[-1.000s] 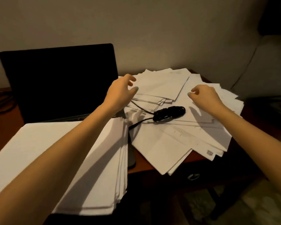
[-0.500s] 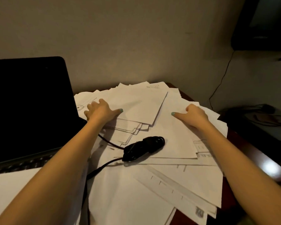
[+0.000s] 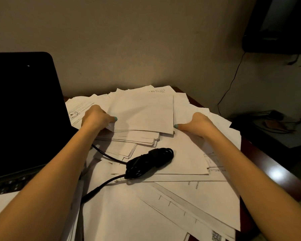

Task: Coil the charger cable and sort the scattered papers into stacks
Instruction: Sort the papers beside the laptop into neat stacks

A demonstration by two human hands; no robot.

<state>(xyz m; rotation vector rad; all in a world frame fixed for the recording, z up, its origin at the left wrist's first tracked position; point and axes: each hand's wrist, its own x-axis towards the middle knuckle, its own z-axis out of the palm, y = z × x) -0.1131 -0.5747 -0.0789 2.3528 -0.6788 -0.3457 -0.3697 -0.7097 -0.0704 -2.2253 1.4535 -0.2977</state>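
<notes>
Fingers half hidden beneath paper stack

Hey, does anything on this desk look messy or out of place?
Yes. The coiled black charger cable lies on top of the scattered papers, which fan out at mixed angles instead of sitting in stacks.

The coiled cable lies on the scattered papers (laptop to their left).

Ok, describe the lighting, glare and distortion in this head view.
Head view: dim, warm light; glare spot on the table edge at right; soft shadow beside the charger cable on the papers; wide-angle stretch enlarges the forearms at the bottom.
</notes>
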